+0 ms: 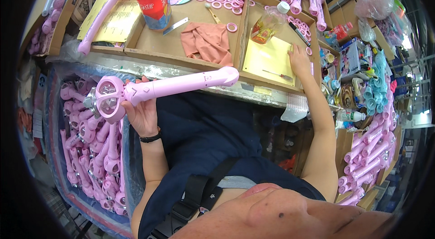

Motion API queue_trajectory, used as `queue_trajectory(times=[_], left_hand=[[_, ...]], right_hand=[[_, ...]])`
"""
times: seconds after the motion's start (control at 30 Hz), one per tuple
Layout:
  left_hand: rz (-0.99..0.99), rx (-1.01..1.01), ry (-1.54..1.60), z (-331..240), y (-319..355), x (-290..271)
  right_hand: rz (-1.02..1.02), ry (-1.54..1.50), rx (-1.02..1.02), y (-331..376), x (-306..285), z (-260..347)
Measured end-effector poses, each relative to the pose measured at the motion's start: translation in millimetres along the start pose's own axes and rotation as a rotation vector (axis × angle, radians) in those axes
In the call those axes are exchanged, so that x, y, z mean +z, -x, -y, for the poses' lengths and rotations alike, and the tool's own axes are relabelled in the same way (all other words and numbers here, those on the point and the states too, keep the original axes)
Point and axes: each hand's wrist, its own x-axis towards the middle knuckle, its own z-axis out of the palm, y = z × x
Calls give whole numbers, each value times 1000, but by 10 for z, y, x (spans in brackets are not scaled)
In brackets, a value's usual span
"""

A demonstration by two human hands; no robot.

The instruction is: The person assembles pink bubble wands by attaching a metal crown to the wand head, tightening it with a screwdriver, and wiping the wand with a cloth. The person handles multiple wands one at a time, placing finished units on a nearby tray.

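Pink wand (170, 88) in left hand (144, 117), fingers (144, 78) behind

Brightly lit around the left hand (144, 116) and right hand (300, 62); washed out to white far beyond the right one; shadowed below the workbench (272, 99) between them; crisp near both, bent and softer outward, black at the rim.

Garment (206, 123): dark navy cloth, creased, covering torso and lap | Neckline strip (236, 182): light grey | Chest strap (209, 184): wide, black, diagonal; black buckle (183, 210) fitted; dark flat unit (211, 198) alongside, small pale marking | Left hand (144, 119): ungloved; wristband (150, 138) narrow, black | Right hand (300, 62): ungloved | Forearms (322, 103): uncovered
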Motion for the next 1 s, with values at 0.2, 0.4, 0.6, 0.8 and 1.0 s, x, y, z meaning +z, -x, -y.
queue_trajectory(times=[0.2,0.4,0.6,0.8,1.0], left_hand=[[23,-21,62,-1,-4,-27],[1,-19,35,-2,-3,-9],[11,-7,16,-12,0,-1],[32,-8,85,-31,3,-31],[44,-24,77,-34,-12,-5]], right_hand=[[63,30,37,-9,-54,46],[-26,58,-45,2,-34,36],[-100,-96,-44,10,-73,55],[30,-258,97,17,-248,109],[47,-334,36,41,-361,50]])
